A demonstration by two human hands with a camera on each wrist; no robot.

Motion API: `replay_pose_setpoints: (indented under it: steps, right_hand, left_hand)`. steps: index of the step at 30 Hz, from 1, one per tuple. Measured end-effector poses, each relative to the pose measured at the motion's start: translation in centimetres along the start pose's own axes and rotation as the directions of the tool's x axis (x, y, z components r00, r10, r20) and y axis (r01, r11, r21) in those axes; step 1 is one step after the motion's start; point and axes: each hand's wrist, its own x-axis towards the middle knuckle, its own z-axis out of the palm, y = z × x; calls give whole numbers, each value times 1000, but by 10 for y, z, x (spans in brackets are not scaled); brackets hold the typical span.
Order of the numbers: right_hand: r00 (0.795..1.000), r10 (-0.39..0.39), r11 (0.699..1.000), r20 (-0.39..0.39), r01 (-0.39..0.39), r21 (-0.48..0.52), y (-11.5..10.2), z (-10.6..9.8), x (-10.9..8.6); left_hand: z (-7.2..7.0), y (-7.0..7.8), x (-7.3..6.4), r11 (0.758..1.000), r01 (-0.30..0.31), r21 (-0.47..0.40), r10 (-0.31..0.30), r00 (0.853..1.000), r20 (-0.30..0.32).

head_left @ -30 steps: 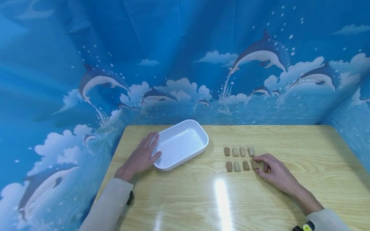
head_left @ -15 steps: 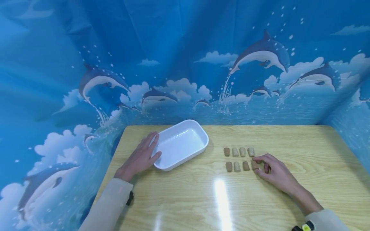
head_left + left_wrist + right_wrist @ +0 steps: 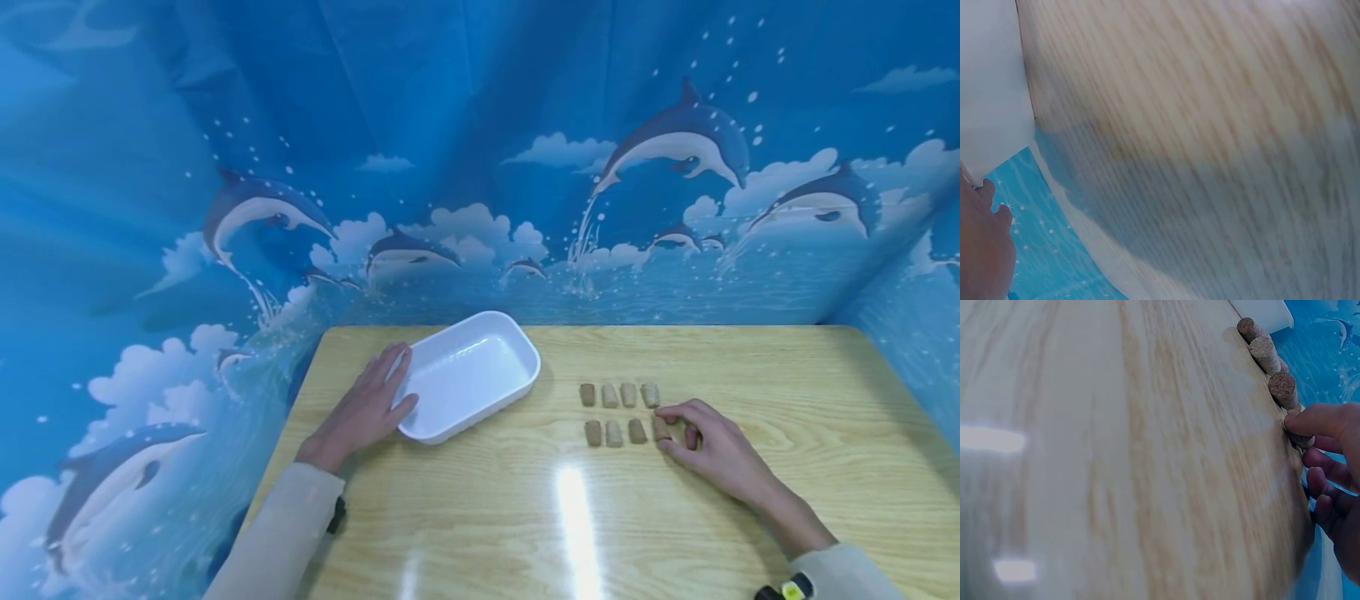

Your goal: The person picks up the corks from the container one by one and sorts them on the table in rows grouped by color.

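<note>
My left hand (image 3: 367, 396) rests with straight fingers on the left end of a white rectangular tray (image 3: 468, 413), its thumb at the near side of the rim. In the left wrist view the fingertips show at the tray's corner (image 3: 997, 94). Two rows of tapered cork stoppers lie on the table, some darker brown (image 3: 587, 395), others pale (image 3: 628, 395). At the right end of the near row, my right hand (image 3: 712, 450) pinches a brown cork stopper (image 3: 661, 428) between thumb and index finger. The other fingers are curled. In the right wrist view that cork (image 3: 1301, 440) is partly hidden by the thumb.
The wood-grain table (image 3: 787, 392) has a bright light reflection (image 3: 577, 533) toward its front. A blue dolphin-print sheet (image 3: 480, 167) hangs along the back and left edges and at the right. The tray stands to the left of the corks.
Both hands, the tray and the corks stay nearly where they were. The thumb and index finger are still at the same cork, which shows slightly more now.
</note>
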Motion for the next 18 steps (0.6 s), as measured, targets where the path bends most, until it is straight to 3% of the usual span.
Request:
replay_pose_setpoints:
  steps: [18]
  right_hand:
    - [1000, 7, 1000, -4, -7, -16, -1, 1, 0]
  left_hand:
    - [0, 1, 0, 1000, -1, 3, 1, 1000, 1]
